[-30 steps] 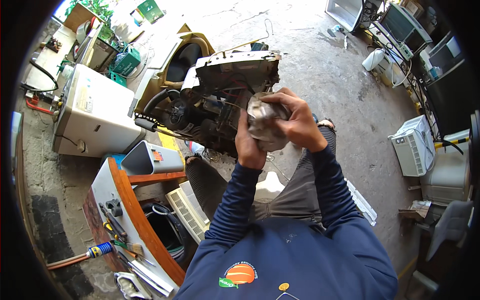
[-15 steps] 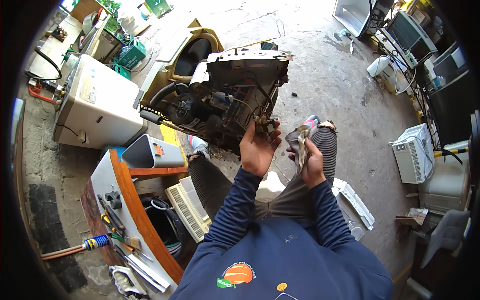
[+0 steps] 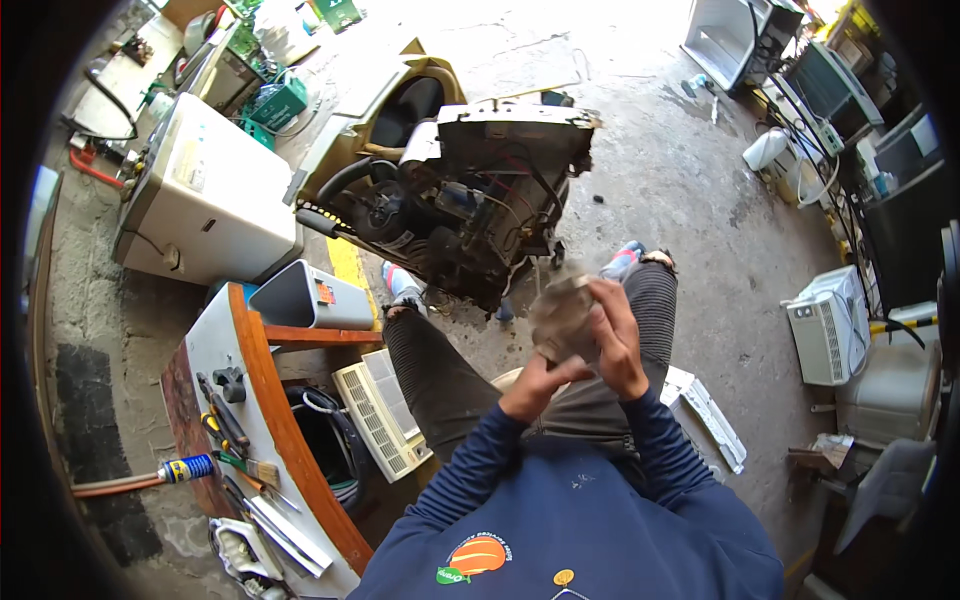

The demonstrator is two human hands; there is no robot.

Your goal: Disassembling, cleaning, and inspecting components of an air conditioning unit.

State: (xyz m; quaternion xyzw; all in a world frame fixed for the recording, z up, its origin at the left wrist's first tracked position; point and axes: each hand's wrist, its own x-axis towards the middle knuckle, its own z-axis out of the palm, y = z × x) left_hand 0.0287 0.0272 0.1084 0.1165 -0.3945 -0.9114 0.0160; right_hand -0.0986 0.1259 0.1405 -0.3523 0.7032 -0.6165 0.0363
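Observation:
A crumpled, dirty grey-brown rag (image 3: pixel 562 318) is bunched between my two hands over my lap, partly blurred by motion. My right hand (image 3: pixel 617 345) grips it from the right, thumb and fingers closed on it. My left hand (image 3: pixel 538 385) is at its lower edge, the thumb lying across and the fingers mostly hidden behind the cloth. Just beyond stands a tilted, opened appliance (image 3: pixel 515 140), its exposed underside showing a dark motor (image 3: pixel 385 208), a hose and loose wires. Neither hand touches it.
At left, a table with a wooden edge (image 3: pixel 262 400) bears pliers, a brush (image 3: pixel 263 472) and a blue spray can (image 3: pixel 187 468). A white appliance (image 3: pixel 210 190) stands behind it. A white air-conditioner unit (image 3: pixel 828 325) sits at right. Below the table lies a cream grille panel (image 3: pixel 382 415).
My left hand has left the small part on the appliance and come back toward me to the rag. My right hand has brought the rag left to meet it.

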